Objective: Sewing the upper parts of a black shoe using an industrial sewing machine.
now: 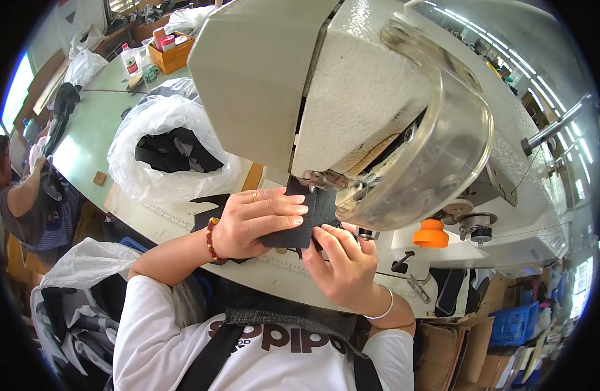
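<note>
A dark grey fabric piece (322, 212) lies under the head of an off-white sewing machine (371, 85), with its upper end below the needle area. Across its left part my left hand (257, 221) rests with fingers stretched and lying flat, a ring and a beaded bracelet on it. My right hand (345, 264) has its fingers bent at the lower right edge of the cloth, thumb and fingers closing on it. A clear plastic guard (430, 156) curves over the work just above the right hand. The needle point itself is hard to make out.
A white plastic bag (133, 146) of black cloth pieces stands left on the table. Behind it are an orange box (171, 57) and bottles (129, 60). An orange knob (430, 233) hangs at right. Another person (32, 195) works at far left.
</note>
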The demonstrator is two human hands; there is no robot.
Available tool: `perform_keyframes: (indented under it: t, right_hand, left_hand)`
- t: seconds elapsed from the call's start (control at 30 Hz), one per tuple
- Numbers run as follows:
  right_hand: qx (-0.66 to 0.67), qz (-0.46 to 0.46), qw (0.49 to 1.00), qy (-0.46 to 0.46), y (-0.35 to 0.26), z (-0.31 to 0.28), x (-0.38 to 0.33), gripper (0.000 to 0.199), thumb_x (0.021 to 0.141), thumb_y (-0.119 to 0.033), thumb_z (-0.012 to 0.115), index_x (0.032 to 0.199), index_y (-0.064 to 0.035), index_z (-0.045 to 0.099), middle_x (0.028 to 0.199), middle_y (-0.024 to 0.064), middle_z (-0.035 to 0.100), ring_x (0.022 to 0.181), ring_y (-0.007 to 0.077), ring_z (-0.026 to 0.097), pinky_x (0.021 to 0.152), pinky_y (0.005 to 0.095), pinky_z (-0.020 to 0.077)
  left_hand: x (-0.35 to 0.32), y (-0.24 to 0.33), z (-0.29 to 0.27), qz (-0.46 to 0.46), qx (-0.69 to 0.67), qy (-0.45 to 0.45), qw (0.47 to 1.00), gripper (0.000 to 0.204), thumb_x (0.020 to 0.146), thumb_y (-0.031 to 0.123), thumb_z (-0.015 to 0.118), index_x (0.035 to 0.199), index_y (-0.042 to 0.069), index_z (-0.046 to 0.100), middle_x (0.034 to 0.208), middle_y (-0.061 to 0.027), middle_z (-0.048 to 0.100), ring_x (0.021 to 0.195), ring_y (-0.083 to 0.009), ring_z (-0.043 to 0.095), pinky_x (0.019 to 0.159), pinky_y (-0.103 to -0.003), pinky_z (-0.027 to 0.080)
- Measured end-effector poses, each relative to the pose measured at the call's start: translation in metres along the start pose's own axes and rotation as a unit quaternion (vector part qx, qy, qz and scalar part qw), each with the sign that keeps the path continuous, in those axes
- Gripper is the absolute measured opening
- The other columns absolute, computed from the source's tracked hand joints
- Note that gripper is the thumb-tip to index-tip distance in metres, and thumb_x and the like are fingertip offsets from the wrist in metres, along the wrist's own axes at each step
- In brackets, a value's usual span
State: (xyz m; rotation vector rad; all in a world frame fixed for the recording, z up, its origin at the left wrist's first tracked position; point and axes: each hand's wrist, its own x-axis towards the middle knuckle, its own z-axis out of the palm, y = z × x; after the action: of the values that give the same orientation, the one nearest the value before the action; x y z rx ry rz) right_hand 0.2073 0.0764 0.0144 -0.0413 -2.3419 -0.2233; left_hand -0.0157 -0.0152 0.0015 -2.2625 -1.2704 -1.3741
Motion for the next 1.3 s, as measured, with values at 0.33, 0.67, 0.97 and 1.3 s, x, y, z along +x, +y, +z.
perform_keyframes:
  t: [0.33,0.67,0.97,1.3]
  right_hand:
    - [0.066,-0.030,0.997,-0.003,0.011,0.004,-0.008,0.019,0.078,-0.009,0.078,0.095,-0.0048,0.069,0.100,0.0110,0.069,0.088,0.0265,0.070,0.080,0.0423,0.0616]
    - [0.019,-0.093,0.995,0.037,0.015,0.010,-0.012,0.013,0.081,-0.008,0.076,0.091,-0.0054,0.067,0.097,0.0104,0.070,0.085,0.0247,0.072,0.075,0.0389,0.0600]
    - [-0.023,-0.074,0.997,-0.008,0.022,0.011,-0.017,0.017,0.083,-0.012,0.077,0.097,-0.0073,0.067,0.111,0.0100,0.072,0.086,0.0264,0.072,0.076,0.0385,0.0572]
    - [0.113,0.011,0.993,0.014,0.042,0.004,-0.008,0.018,0.077,-0.007,0.082,0.094,-0.0075,0.077,0.107,0.0084,0.080,0.089,0.0234,0.075,0.075,0.0376,0.0542]
  left_hand:
    - [-0.007,-0.005,-0.002,0.019,-0.018,-0.003,1.000,0.029,0.081,0.010,0.079,0.109,0.004,0.074,0.119,-0.0125,0.077,0.113,-0.0315,0.075,0.095,-0.044,0.062]
    - [-0.010,-0.011,0.000,0.068,0.003,-0.069,0.995,0.030,0.082,0.013,0.078,0.109,0.001,0.074,0.120,-0.0147,0.075,0.113,-0.0312,0.074,0.096,-0.045,0.062]
    - [-0.010,-0.020,0.010,0.123,0.021,-0.037,0.991,0.021,0.085,0.005,0.074,0.105,-0.001,0.074,0.112,-0.0151,0.077,0.107,-0.0317,0.076,0.093,-0.043,0.064]
    - [-0.004,-0.011,0.003,0.009,-0.049,0.024,0.998,0.035,0.072,-0.014,0.064,0.104,-0.001,0.072,0.107,-0.0155,0.078,0.103,-0.0321,0.078,0.089,-0.039,0.065]
